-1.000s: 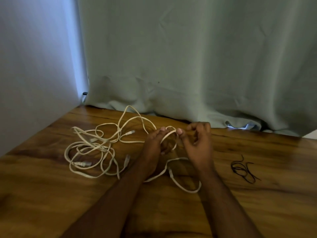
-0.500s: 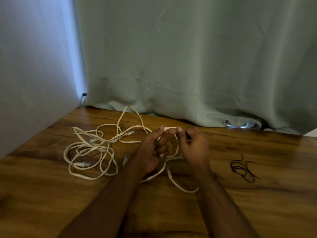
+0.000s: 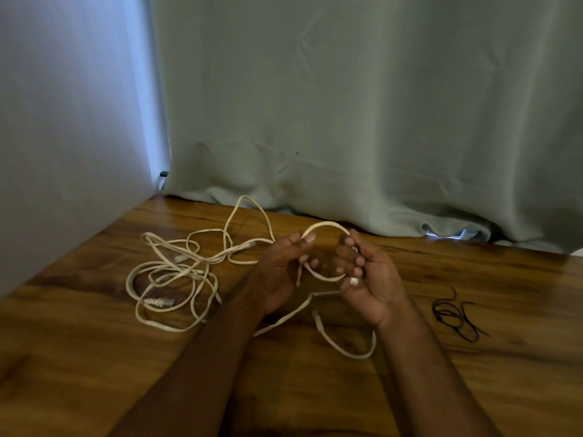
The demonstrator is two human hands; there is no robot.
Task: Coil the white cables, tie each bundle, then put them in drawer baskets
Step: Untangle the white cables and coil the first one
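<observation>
White cable (image 3: 325, 224) forms 1 small loop between both hands, likely starting the coil. Left hand (image 3: 280, 272) and right hand (image 3: 372, 279) pinch it with curled fingers, just right of the loose tangle (image 3: 173, 279).

White cables (image 3: 176, 272) sprawl tangled on the wood, one small loop (image 3: 326, 252) raised upright.

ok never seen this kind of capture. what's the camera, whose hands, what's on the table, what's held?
There is no robot here: one wide-angle camera worn on a person's head looks down at their bare hands. The left hand and right hand each grip a small loop of white cable just above a wooden table. The rest of the white cables lie tangled to the left. Thin black ties lie to the right. A grey curtain hangs behind.
</observation>
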